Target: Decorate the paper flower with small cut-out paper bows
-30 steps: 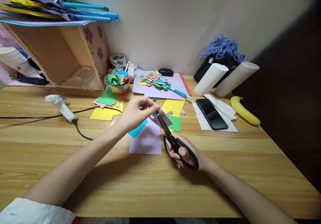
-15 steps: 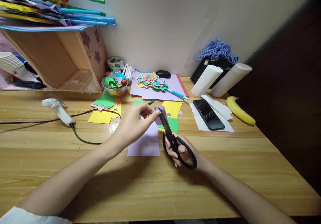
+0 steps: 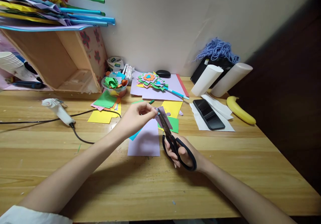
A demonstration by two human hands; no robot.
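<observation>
My right hand (image 3: 179, 152) is wrapped round the black handles of a pair of scissors (image 3: 165, 125), whose narrow blades point up and left. At the blade tips, my left hand (image 3: 140, 117) has its thumb and fingers pinched on a small piece of purple paper (image 3: 168, 119). That paper shows behind the blades, and the exact cutting spot is too small to make out. Below my left hand a light purple sheet (image 3: 145, 143) lies on the table, with a blue paper (image 3: 135, 135) partly over it. Green paper (image 3: 175, 125) and yellow paper (image 3: 177, 107) lie behind the scissors.
On the left are a glue gun (image 3: 59, 112) with its cord and a tub of paper scraps (image 3: 115, 86). Paper flowers (image 3: 150, 80) rest at the back. A phone (image 3: 208, 114), a banana (image 3: 239, 110) and white rolls (image 3: 207, 80) stand or lie on the right.
My left hand has shifted slightly up and left, and more of the purple paper and the blue paper now shows. The scissors have barely moved.
</observation>
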